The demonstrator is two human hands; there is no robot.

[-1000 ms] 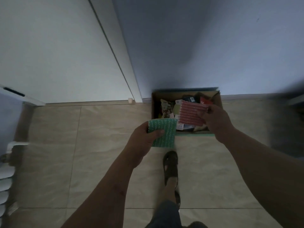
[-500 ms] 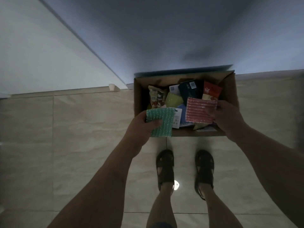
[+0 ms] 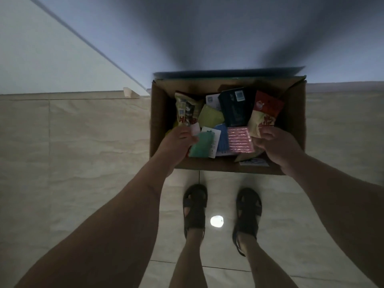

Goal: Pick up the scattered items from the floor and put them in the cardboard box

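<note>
Head view, change: half a second ago both hands held their cloths at the near rim of the cardboard box; now both reach over its opening and the camera looks more steeply down.
Head view, green cloth: the green scouring cloth lies inside the box at its 8 o'clock corner, partly over a white card.
Head view, left grip: the left hand sits at the cloth's 9 o'clock edge, fingers curled close to it; motion blur hides whether it is pinched or already let go, so I cannot tell.
Head view, pink cloth: the pink ribbed cloth lies flat among the packets near the box's 6 o'clock wall, with a blue cloth just beside it at 9 o'clock.
Head view, right grip: the right hand is at the pink cloth's 3 o'clock side, fingers loosely bent and apparently apart from it; I judge this grip released.
Head view, other contents: a dark carton, a red-and-cream snack bag, a yellow-green pouch and a striped snack packet fill the far half.
Head view, task meaning: both cloths look delivered, so this drop seems nearly done; no loose items show on the tiled floor in frame, though much of the floor is out of view.
Head view, surroundings: two sandalled feet stand at 6 o'clock of the box, a bright light spot on the tile between them.
</note>
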